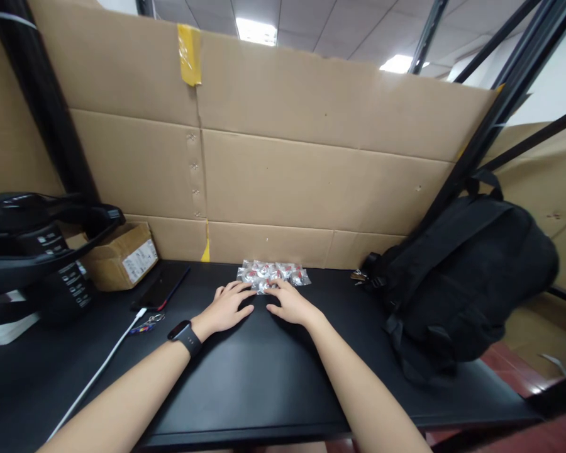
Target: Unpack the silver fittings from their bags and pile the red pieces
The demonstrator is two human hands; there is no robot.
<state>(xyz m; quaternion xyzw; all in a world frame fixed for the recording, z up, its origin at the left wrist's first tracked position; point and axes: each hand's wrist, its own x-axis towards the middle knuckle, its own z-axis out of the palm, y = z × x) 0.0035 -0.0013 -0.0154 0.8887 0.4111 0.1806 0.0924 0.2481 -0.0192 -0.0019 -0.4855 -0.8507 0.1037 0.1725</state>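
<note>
Several small clear plastic packets (pixel 272 274) with red and silver contents lie in a cluster on the black table (pixel 245 377), close to the cardboard wall. My left hand (pixel 226 308) lies flat on the table with fingers spread, its fingertips at the near edge of the packets. A black smartwatch (pixel 185 336) sits on that wrist. My right hand (pixel 290 304) also lies flat and open, its fingertips touching the packets.
A black backpack (pixel 457 283) leans at the right. At the left stand a small cardboard box (pixel 122 255), a black phone (pixel 160 288), a white cable (pixel 99 371), a keyring (pixel 147 323) and black headgear (pixel 33 242). A cardboard wall (pixel 283 163) closes the back.
</note>
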